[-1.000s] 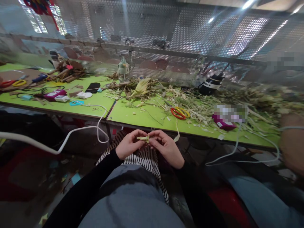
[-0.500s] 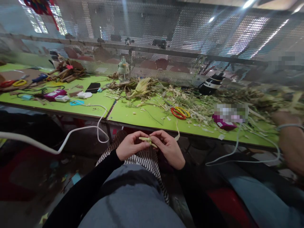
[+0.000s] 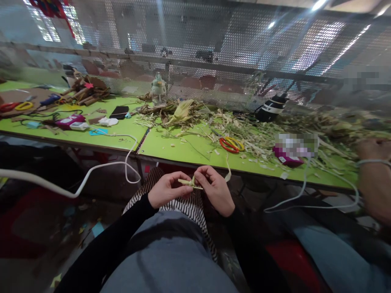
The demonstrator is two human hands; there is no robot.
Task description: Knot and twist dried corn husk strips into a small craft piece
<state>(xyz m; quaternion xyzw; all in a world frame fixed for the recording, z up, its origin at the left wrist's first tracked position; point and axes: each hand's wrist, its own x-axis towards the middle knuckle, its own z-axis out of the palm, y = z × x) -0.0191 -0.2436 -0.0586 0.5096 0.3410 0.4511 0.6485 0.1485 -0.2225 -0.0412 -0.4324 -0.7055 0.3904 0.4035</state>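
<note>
Above my lap, my left hand [image 3: 169,188] pinches a small knotted piece of pale green corn husk [image 3: 185,182] between thumb and fingers. The knot sits near its middle, with narrow ends sticking out to both sides. My right hand [image 3: 214,188] is closed at the fingertips on a short end rising from the knot. A thin pale strip [image 3: 227,167] trails beside the back of my right hand, ending in a wider tip. Its link to the knotted piece is hidden.
On the green table [image 3: 171,152] lie scissors with red and yellow handles [image 3: 229,144], husk scraps [image 3: 244,130] and a purple box [image 3: 287,156]. A bottle [image 3: 158,89] stands behind. A white cable [image 3: 100,165] hangs at left. Another person's arm [image 3: 374,179] reaches in at right.
My right fingers have shifted slightly up and left, lifting a short end of the husk. More of the knot and the lower right end now shows. My left hand stays nearly still.
</note>
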